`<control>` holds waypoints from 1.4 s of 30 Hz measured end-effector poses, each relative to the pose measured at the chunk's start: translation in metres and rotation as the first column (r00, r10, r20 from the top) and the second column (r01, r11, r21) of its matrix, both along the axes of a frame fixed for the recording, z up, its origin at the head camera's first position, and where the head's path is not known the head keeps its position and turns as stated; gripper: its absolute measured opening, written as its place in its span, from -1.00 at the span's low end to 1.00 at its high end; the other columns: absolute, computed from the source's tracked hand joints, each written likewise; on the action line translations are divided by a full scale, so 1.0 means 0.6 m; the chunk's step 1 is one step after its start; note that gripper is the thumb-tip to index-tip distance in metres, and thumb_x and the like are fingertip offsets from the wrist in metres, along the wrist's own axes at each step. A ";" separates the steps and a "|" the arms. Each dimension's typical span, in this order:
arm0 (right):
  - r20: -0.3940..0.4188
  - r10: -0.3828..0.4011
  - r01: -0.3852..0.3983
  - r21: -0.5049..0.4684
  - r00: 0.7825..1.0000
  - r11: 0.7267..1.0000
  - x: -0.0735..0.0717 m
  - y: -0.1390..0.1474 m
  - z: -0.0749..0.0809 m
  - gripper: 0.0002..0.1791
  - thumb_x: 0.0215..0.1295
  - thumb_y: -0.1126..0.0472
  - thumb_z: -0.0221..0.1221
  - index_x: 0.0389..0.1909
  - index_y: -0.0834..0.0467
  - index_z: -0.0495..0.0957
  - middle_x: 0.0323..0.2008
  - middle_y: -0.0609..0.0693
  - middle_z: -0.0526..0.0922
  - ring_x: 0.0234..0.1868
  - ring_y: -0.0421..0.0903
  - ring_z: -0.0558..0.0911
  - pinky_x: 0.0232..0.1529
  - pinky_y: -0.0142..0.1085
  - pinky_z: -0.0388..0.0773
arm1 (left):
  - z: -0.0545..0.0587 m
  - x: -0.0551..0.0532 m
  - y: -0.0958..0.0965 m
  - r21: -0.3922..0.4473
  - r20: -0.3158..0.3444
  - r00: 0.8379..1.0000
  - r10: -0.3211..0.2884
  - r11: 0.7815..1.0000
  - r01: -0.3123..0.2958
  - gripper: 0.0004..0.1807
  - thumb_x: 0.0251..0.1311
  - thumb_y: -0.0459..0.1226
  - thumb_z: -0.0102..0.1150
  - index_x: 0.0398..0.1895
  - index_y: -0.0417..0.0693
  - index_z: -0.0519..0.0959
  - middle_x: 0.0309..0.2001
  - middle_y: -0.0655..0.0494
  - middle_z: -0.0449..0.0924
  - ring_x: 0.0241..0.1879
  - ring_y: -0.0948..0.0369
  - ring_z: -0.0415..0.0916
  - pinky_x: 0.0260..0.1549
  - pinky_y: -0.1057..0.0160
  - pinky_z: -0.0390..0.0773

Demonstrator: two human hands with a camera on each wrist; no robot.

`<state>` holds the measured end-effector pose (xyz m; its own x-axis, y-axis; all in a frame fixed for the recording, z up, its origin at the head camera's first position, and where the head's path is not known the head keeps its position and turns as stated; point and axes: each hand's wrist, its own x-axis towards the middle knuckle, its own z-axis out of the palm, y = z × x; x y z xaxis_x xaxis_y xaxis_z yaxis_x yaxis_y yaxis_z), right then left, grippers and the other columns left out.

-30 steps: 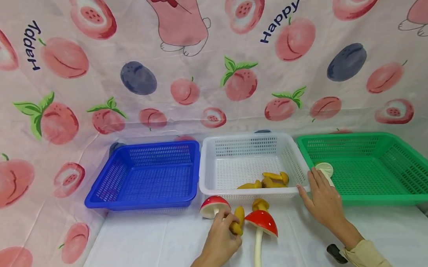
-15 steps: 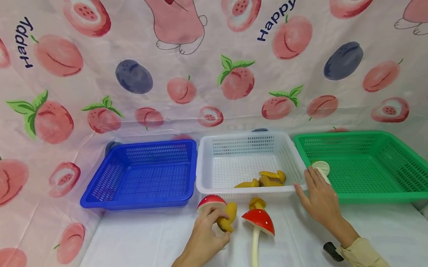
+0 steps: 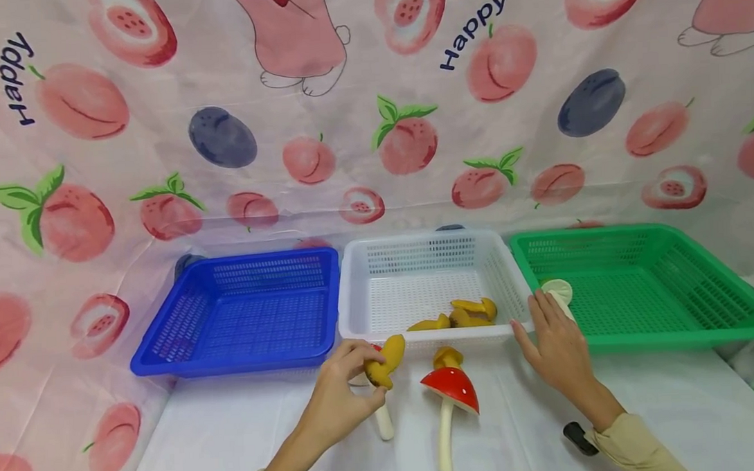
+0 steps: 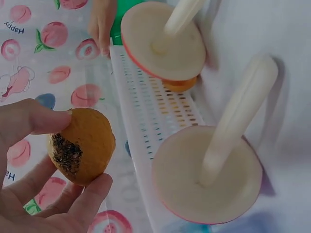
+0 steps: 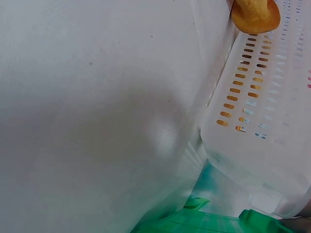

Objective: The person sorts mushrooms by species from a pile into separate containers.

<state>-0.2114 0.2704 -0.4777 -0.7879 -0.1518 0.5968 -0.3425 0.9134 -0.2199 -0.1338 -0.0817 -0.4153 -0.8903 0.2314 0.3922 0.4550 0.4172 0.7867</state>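
Observation:
My left hand [image 3: 338,386] pinches a yellow-brown toy mushroom [image 3: 391,355] between thumb and fingers, held up near the front of the white basket [image 3: 405,336]. In the left wrist view the mushroom [image 4: 95,143] shows a dark speckled patch at one end. Behind that hand lies a red-capped toy mushroom, mostly hidden, its white stalk [image 3: 384,422] showing. Another red-capped mushroom [image 3: 449,387] lies to the right, with a yellow mushroom [image 3: 448,358] just behind it. My right hand [image 3: 560,350] rests where the white and green baskets meet, fingers extended over the rims.
Several yellow mushrooms [image 3: 470,318] lie in the white basket. A pale mushroom [image 3: 558,290] lies in the green basket [image 3: 673,337], beside the right fingertips. The blue basket [image 3: 232,364] stands at the left. A fruit-print cloth [image 3: 326,216] hangs behind the baskets.
My left hand has lifted the yellow-brown mushroom off the table and brought it up and left, over the left red-capped mushroom. The right hand stays at the basket rims.

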 end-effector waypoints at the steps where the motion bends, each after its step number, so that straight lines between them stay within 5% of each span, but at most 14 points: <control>1: -0.001 -0.001 0.001 0.000 1.000 1.000 0.000 -0.001 0.001 -0.34 0.25 0.04 0.15 0.17 0.49 0.36 0.21 0.42 0.35 0.24 0.35 0.31 0.09 0.24 0.33 | 0.003 -0.003 0.000 0.006 0.007 1.000 -0.006 1.000 0.006 -0.57 -0.26 -0.58 0.38 -0.28 -0.01 0.60 -0.15 0.20 0.47 -0.10 0.20 0.48 -0.14 0.27 0.59; 15: 0.002 -0.009 0.009 0.008 1.000 1.000 -0.002 -0.002 0.002 -0.35 0.24 0.05 0.15 0.16 0.50 0.37 0.21 0.43 0.35 0.23 0.36 0.32 0.08 0.24 0.33 | 0.039 -0.059 -0.014 0.038 0.119 0.983 -0.136 0.990 0.133 -0.63 -0.17 -0.58 0.30 -0.21 -0.15 0.62 -0.08 0.04 0.49 -0.05 0.09 0.48 -0.07 0.13 0.57; 25: -0.007 -0.014 0.014 0.004 1.000 1.000 -0.005 -0.004 -0.006 -0.35 0.24 0.04 0.15 0.16 0.49 0.38 0.20 0.42 0.36 0.22 0.35 0.33 0.08 0.24 0.34 | 0.055 -0.097 -0.019 -0.007 0.154 0.973 -0.173 0.984 0.176 -0.63 -0.16 -0.61 0.32 -0.19 -0.28 0.60 -0.05 -0.10 0.51 -0.05 0.02 0.50 -0.05 0.11 0.56; 33: -0.036 -0.013 0.013 0.000 0.999 1.000 -0.004 -0.004 -0.006 -0.36 0.25 0.03 0.13 0.14 0.49 0.38 0.19 0.42 0.37 0.22 0.35 0.34 0.07 0.24 0.35 | 0.036 -0.144 -0.040 -0.098 0.149 0.968 -0.202 0.971 0.218 -0.65 -0.14 -0.51 0.39 -0.21 -0.09 0.61 -0.10 0.10 0.53 -0.08 0.15 0.50 -0.07 0.22 0.57; 42: -0.036 -0.022 0.022 0.000 0.999 1.000 -0.003 -0.005 -0.004 -0.36 0.23 0.04 0.15 0.14 0.49 0.39 0.19 0.42 0.38 0.20 0.35 0.35 0.06 0.24 0.35 | 0.030 -0.179 -0.039 -0.114 0.162 0.963 -0.216 0.965 0.235 -0.65 -0.16 -0.53 0.38 -0.22 -0.19 0.60 -0.15 0.02 0.55 -0.14 0.12 0.51 -0.06 0.20 0.57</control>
